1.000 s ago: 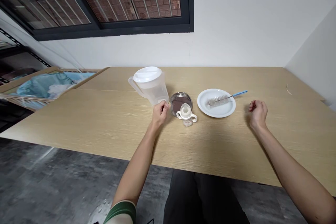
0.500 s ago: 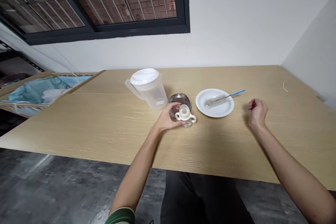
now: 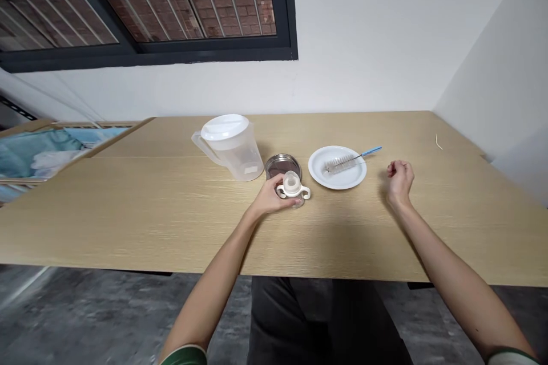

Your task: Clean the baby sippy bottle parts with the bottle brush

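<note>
A small clear baby bottle (image 3: pixel 298 200) with a cream two-handled collar and a translucent cap stands on the table. My left hand (image 3: pixel 272 196) is closed around it from the left, thumb in front and fingers behind. Just behind the bottle lies a round shiny metal dish (image 3: pixel 283 165), partly covered by my hand and the bottle. My right hand (image 3: pixel 399 180) rests on the table with its fingers curled in, nothing visible in it. Between my hands is a white plate (image 3: pixel 315 174), and on it a bottle brush (image 3: pixel 341 163) whose blue handle sticks out past the rim.
A lidded translucent pitcher (image 3: pixel 233 148) stands left of the metal dish. At the far left, a wooden crib (image 3: pixel 107 145) with blue cloth adjoins the table (image 3: pixel 141 222). A thin pale curved strip (image 3: pixel 438 141) lies at the back right, near the walls.
The camera view has turned slightly to the right, so everything appears further left. My left hand's fingers have drawn in closer around the baby bottle. My right hand keeps its curled pose.
</note>
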Available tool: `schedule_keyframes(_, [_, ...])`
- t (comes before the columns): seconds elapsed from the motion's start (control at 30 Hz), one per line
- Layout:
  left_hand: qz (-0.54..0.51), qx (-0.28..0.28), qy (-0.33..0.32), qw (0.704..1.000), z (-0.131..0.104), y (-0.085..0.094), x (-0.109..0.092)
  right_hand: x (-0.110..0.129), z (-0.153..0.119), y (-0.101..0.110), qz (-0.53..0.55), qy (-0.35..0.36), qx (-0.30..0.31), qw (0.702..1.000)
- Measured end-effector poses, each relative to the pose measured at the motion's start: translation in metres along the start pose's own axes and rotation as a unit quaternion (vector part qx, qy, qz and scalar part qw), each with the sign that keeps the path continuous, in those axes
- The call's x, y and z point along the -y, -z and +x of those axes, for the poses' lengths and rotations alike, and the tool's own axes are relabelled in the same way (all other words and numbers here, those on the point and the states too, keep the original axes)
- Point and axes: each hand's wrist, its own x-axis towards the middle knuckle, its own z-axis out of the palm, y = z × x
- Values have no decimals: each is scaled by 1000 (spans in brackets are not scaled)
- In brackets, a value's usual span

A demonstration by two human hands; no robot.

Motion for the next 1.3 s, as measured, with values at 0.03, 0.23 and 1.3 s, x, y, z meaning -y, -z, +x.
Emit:
schedule_keyframes(0.03, [-1, 0, 1, 1000, 0, -2, 0, -1, -1, 0, 0, -2, 2, 1000])
schedule_keyframes(0.23, [-7, 3, 26, 1000, -3, -13, -3, -1, -7, 1, 2, -3, 11, 1000])
schedule_keyframes(1.3, [-12, 13, -39, 999, -5, -24, 0, 43, -157, -88, -166, 251, 384, 873])
